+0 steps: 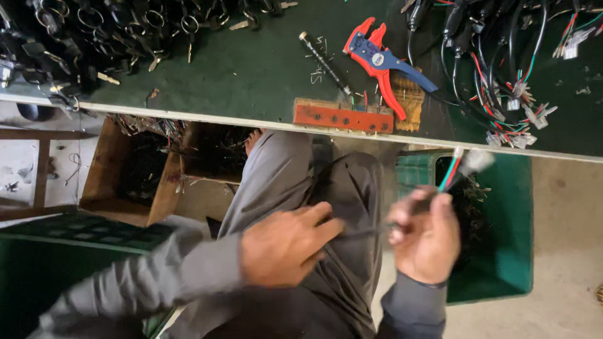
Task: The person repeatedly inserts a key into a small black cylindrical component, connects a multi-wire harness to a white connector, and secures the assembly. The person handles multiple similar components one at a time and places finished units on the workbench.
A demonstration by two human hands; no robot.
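My right hand (426, 237) grips a short wire harness (457, 168) with red, green and black leads that end in a white plug, held over my lap below the bench edge. My left hand (286, 245) pinches the black sleeved tail of the same harness, close to my right hand. Both hands are blurred by motion. A red and blue wire stripper (380, 63) lies on the green bench top (251, 69), beside a red wooden block (343, 117) with holes in it.
A heap of black key switches with rings (94, 31) fills the bench's left. Finished harnesses with coloured wires (509, 75) lie at the right. Below the bench stand a cardboard box of parts (144, 169) and a green plastic crate (502, 245). A thin black tool (323, 61) lies near the stripper.
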